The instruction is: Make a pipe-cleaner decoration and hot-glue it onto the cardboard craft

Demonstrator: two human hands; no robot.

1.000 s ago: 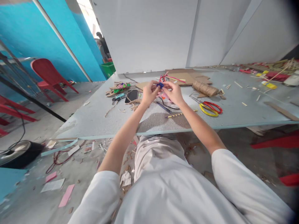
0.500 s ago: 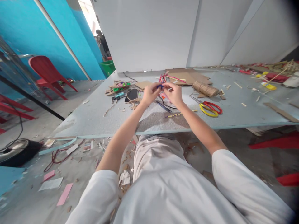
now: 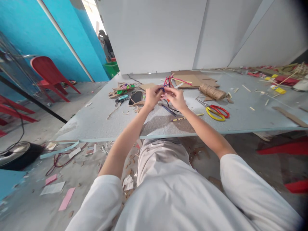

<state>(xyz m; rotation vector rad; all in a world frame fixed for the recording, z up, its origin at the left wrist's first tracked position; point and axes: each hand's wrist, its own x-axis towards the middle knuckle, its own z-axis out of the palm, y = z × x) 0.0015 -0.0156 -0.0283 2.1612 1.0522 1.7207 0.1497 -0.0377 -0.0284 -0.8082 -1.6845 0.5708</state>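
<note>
Pinching a short blue strand (image 3: 163, 89) between the fingertips of both hands: left hand (image 3: 152, 96) and right hand (image 3: 176, 98) are each closed on one end of it, thumbs and forefingers meeting, the other fingers loosely curled. Location: the strand is held just above the table (image 3: 96, 118), to the left of the red-and-yellow scissors (image 3: 215, 112) and somewhat farther from the person than they lie. Step in hand, by judgement: fine shaping or twisting of the strand with the fingertips, both hands engaged and neither free. Requirement of a further move, by judgement: a firm pinch at one end while the other end is turned, little force, close control, the piece being small and pliable-looking. Orientation: the long axis appears to run across, from one hand to the other, roughly level with the table; which way either tip points cannot be told, as the fingers cover most of it. Associated items: a bundle of red and pink strands (image 3: 171, 80) lies beyond and left of the scissors; a roll of twine (image 3: 212, 91) just behind the scissors; a striped stick (image 3: 185, 118) near the scissors' left; a dark phone (image 3: 136, 97) well to their left.
</note>
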